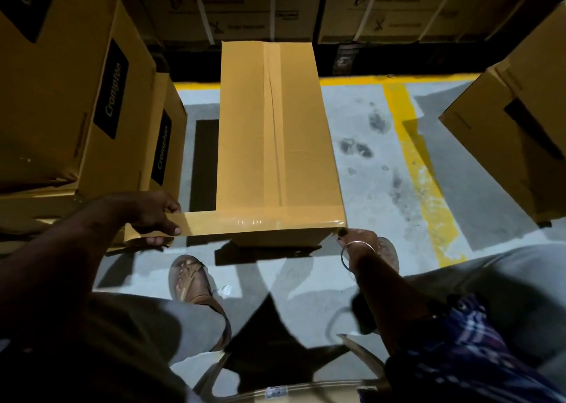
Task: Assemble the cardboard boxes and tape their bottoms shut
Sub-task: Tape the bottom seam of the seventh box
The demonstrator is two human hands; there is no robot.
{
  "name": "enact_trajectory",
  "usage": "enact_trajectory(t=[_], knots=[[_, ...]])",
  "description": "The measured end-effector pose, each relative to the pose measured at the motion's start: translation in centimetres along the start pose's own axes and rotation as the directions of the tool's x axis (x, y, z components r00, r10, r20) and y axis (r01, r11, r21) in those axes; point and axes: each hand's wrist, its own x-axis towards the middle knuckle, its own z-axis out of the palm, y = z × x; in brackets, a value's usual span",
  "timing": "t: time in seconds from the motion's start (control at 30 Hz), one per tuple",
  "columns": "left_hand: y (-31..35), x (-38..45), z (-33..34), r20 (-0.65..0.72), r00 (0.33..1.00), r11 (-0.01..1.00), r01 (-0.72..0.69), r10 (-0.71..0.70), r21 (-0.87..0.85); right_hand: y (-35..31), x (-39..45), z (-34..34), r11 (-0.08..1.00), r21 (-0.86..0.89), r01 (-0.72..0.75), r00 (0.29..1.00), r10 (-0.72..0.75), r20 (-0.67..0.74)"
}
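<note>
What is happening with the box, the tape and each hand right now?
Cardboard box: flaps closed, long seam taped, standing on the floor.
Tape strip: stuck across the near edge, free end stretched out left past the box.
Left hand: holds the free end of the tape.
Right hand: at the box's near right corner, fingers hidden.
Stacked boxes: closed, piled on the left.

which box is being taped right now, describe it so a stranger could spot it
Start at the grey floor with the yellow line; the box stands in the middle of it, straight ahead of the person's feet. Unlike the printed Crompton boxes stacked to the left, its upward face is plain, with tape along the centre seam and a tape strip across its near edge.
</note>
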Motion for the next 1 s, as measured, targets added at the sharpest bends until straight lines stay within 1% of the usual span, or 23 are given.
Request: enact_trajectory(t=[0.03, 0.07, 0.1, 0.13, 0.17, 0.2, 0.23, 0.27, 0.3, 0.33, 0.4, 0.47, 0.53, 0.57, 0.67, 0.7, 0.73, 0.83, 0.87, 1.0], knots=[[-0.1, 0.0, 0.0, 0.004, 1.0, 1.0, -0.002, 0.002, -0.005, -0.9, -1.7, -0.2, 0.991, -0.11, 0.073, 0.997, -0.076, -0.026], [-0.1, 0.0, -0.1, 0.012, 1.0, 1.0, -0.004, 0.004, -0.015, -1.2, -1.7, -0.6, 0.977, -0.192, 0.096, 0.983, -0.124, -0.136], [-0.2, -0.1, -0.2, 0.029, 1.0, 0.999, -0.006, 0.007, -0.038, -2.0, -2.8, -1.1, 0.978, -0.131, 0.165, 0.946, -0.194, -0.259], [0.0, -0.3, -0.3, 0.049, 0.999, 0.998, -0.01, 0.013, -0.062, -2.8, -2.9, -1.6, 0.968, -0.071, 0.239, 0.904, -0.249, -0.348], [0.1, -0.6, -0.4, 0.058, 0.998, 0.997, -0.019, 0.024, -0.073, -4.0, -3.7, -1.9, 0.927, -0.022, 0.376, 0.835, -0.349, -0.425], [0.2, -1.0, -0.4, 0.056, 0.998, 0.997, -0.029, 0.033, -0.068, -5.2, -4.4, -2.0, 0.87, -0.038, 0.492, 0.765, -0.452, -0.459], [0.4, -1.3, -0.3, 0.045, 0.998, 0.998, -0.041, 0.043, -0.057, -6.2, -5.2, -2.0, 0.8, -0.081, 0.594, 0.694, -0.561, -0.451], [0.3, -1.8, -0.2, 0.033, 0.998, 0.997, -0.054, 0.056, -0.062, -7.7, -6.5, -1.9, 0.686, -0.148, 0.712, 0.588, -0.698, -0.41], [0.4, -2.0, -0.1, 0.027, 0.997, 0.995, -0.067, 0.069, -0.075, -8.7, -8.0, -1.4, 0.596, -0.189, 0.781, 0.519, -0.786, -0.336], [0.1, -2.3, -0.1, 0.017, 0.997, 0.993, -0.077, 0.079, -0.086, -9.4, -9.8, -0.3, 0.484, -0.222, 0.846, 0.426, -0.865, -0.264], [0.1, -2.5, 0.0, 0.011, 0.996, 0.992, -0.087, 0.088, -0.095, -9.2, -13.5, 2.6, 0.295, -0.263, 0.919, 0.286, -0.955, -0.073], [-0.1, -2.7, 0.0, 0.009, 0.996, 0.99, -0.087, 0.089, -0.111, -7.7, -17.4, 6.8, 0.15, -0.246, 0.957, 0.185, -0.975, 0.123], [0.1, -2.9, -0.1, 0.003, 0.996, 0.989, -0.09, 0.09, -0.116, -6.6, -20.3, 10.6, 0.1, -0.202, 0.974, 0.155, -0.947, 0.281], [0.2, -2.9, -0.1, -0.002, 0.996, 0.99, -0.087, 0.087, -0.115, -6.3, -21.4, 12.1, 0.101, -0.192, 0.976, 0.162, -0.93, 0.33], [0.1, -3.1, -0.1, 0.003, 0.997, 0.988, -0.081, 0.082, -0.132, -6.6, -23.4, 15.4, 0.079, -0.258, 0.963, 0.17, -0.92, 0.354], [0.2, -3.2, -0.1, 0.008, 0.996, 0.988, -0.081, 0.083, -0.133, -7.0, -23.9, 16.0, 0.087, -0.295, 0.951, 0.196, -0.911, 0.363], [0.2, -3.2, -0.2, 0.009, 0.996, 0.987, -0.083, 0.085, -0.135, -7.2, -23.9, 16.9, 0.073, -0.335, 0.939, 0.2, -0.911, 0.362], [0.3, -3.2, -0.5, -0.014, 0.994, 0.986, -0.109, 0.108, -0.128, -7.9, -24.2, 18.4, 0.093, -0.424, 0.901, 0.289, -0.857, 0.426], [0.5, -3.2, -0.5, -0.032, 0.993, 0.987, -0.121, 0.118, -0.108, -7.7, -24.2, 18.6, 0.092, -0.434, 0.896, 0.3, -0.846, 0.441], [0.7, -3.3, -0.7, -0.127, 0.983, 0.99, -0.135, 0.129, -0.044, -5.5, -24.6, 18.8, 0.065, -0.434, 0.899, 0.303, -0.807, 0.507]])
